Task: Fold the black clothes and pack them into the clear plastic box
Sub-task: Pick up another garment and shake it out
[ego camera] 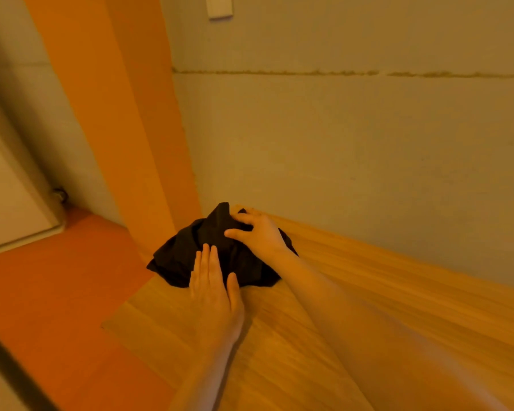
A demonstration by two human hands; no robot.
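Observation:
A crumpled black garment lies in a heap at the far left corner of the wooden table. My left hand lies flat with straight fingers on the garment's near edge. My right hand rests on the top of the heap, its fingers curled into the cloth and gripping a raised fold. The clear plastic box is not in view.
The table's left edge drops to an orange floor. A grey wall runs right behind the table. An orange pillar stands beside the corner, with a white door further left.

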